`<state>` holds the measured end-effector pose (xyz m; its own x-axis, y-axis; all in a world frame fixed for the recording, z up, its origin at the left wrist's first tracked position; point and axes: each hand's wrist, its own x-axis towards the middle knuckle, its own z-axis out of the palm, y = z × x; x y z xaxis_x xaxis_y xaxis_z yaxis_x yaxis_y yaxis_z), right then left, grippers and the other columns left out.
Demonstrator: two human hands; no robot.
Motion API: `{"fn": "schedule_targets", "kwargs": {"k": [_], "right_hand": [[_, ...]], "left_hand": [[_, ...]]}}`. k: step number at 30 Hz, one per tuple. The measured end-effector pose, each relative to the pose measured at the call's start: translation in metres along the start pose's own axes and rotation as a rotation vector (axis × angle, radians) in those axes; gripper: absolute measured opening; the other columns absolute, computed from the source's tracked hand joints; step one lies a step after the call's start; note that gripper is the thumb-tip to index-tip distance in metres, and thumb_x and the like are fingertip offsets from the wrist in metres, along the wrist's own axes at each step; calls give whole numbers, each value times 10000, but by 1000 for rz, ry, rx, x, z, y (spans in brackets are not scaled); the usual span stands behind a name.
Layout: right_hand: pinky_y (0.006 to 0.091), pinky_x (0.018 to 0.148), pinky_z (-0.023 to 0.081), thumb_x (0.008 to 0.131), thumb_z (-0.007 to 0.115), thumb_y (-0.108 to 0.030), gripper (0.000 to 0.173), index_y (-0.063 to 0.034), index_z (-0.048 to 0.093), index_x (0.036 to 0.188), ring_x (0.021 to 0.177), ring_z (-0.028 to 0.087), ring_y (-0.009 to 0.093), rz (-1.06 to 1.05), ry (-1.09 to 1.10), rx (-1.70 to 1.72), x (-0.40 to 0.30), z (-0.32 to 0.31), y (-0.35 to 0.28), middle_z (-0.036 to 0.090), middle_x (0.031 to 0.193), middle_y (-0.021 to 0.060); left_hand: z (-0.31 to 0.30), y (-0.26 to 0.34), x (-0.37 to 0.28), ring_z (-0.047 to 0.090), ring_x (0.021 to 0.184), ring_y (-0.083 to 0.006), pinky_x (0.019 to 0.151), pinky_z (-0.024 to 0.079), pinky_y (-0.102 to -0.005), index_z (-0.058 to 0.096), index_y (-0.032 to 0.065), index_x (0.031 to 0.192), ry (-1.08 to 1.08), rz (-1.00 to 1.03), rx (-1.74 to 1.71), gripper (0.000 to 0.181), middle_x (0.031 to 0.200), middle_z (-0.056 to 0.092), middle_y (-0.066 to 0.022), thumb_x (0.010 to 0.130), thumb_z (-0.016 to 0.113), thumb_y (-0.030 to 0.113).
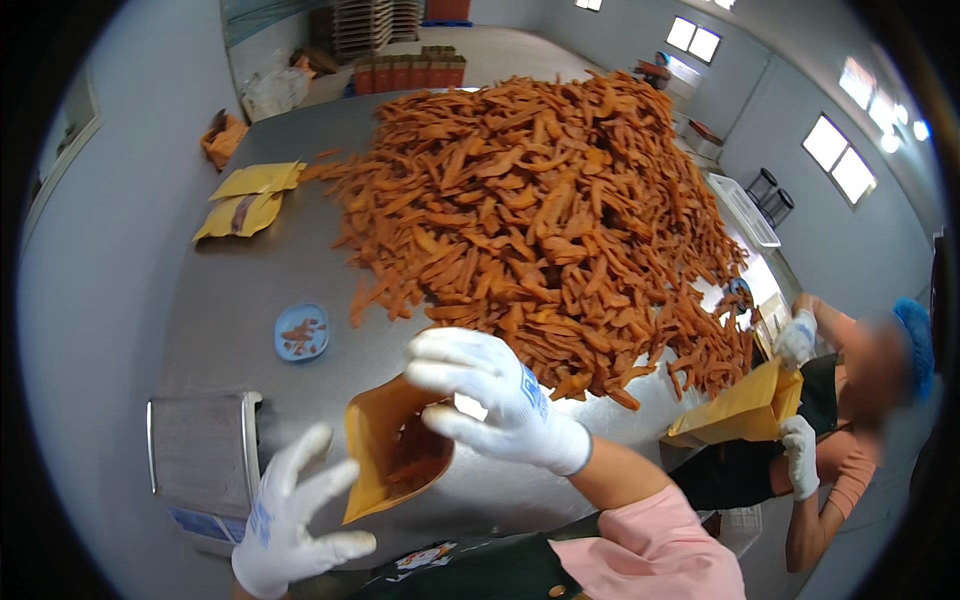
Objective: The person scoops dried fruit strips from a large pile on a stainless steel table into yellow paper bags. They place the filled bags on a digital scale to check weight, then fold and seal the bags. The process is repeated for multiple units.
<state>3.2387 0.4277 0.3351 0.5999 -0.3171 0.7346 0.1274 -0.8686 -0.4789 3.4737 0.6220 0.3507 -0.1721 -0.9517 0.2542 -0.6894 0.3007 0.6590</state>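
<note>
A yellow pouch [360,442] stands on the steel table before me with its mouth open, and orange-brown dried strips [409,457] show inside. My left hand [292,510], in a white knit glove, is beside the pouch with fingers spread and nothing in it. Over the pouch's far right rim is my right hand [495,397], gloved alike, its fingers apart and curved. Whether it touches the rim cannot be told. Beyond it rises a large heap of dried strips [525,225], which look like sweet potato.
A bench scale [202,450] is at left, behind it a blue dish [301,334] with scraps. Two filled yellow pouches [247,199] lie farther back on the steel table [225,300]. At right a co-worker [847,397] holds a yellow pouch [742,405]. Red cartons [409,73] stand beyond.
</note>
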Motion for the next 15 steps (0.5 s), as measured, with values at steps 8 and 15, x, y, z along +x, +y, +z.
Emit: {"fn": "schedule_targets", "kwargs": {"k": [8, 15], "right_hand": [[427, 1129, 361, 870, 748, -368, 673, -19, 514, 1396, 1330, 462, 361, 466, 327, -357, -92, -103, 142, 491, 1426, 215], [517, 1149, 299, 782, 747, -571, 811, -81, 517, 1386, 1415, 346, 376, 736, 104, -922, -122, -131, 190, 414, 1506, 196]], "left_hand": [[17, 26, 12, 624, 1113, -300, 986, 488, -338, 506, -30, 1394, 15, -195, 193, 669, 1364, 585, -187, 815, 786, 155], [12, 45, 37, 460, 1310, -483, 1071, 424, -503, 616, 57, 1289, -44, 1, 290, 649, 1449, 475, -244, 724, 856, 266]]}}
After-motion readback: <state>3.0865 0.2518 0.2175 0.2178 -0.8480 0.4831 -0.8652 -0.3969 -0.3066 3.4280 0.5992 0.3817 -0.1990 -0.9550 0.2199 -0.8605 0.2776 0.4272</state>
